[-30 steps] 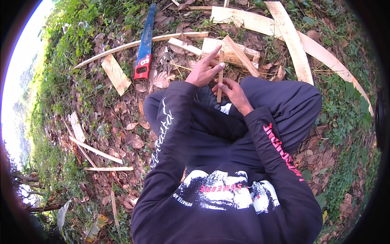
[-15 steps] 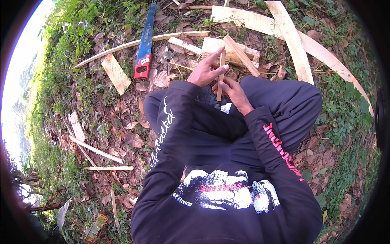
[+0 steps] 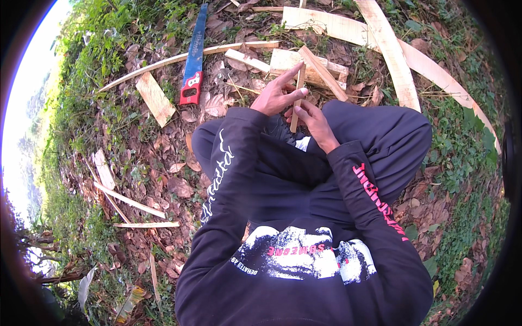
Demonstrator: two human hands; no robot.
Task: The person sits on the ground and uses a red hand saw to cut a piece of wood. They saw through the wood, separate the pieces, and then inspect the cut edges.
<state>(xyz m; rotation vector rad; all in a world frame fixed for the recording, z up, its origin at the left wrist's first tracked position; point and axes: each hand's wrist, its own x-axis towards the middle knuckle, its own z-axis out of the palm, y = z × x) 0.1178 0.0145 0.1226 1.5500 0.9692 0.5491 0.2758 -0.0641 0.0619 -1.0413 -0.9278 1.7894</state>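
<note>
A thin wooden strip (image 3: 297, 118) stands roughly lengthwise between my two hands, above my crossed legs. My left hand (image 3: 276, 96) grips it near its upper part, thumb against it and index finger stretched along toward its far end. Lower down, my right hand (image 3: 315, 122) pinches the same strip from the right side with its fingertips. Just beyond the hands lies a short wooden block (image 3: 283, 60) on the ground, with a narrow wood piece (image 3: 323, 75) leaning slantwise over it.
A handsaw (image 3: 194, 60) with a blue blade and red handle lies at the far left across a long thin batten (image 3: 147, 69). Wide planks (image 3: 389, 54) cross at the far right. A short board (image 3: 155, 99) and several offcuts (image 3: 130, 200) lie on the leafy ground at left.
The strip's upper end has tilted slightly to the right. My hands have shifted only a little, still holding it.
</note>
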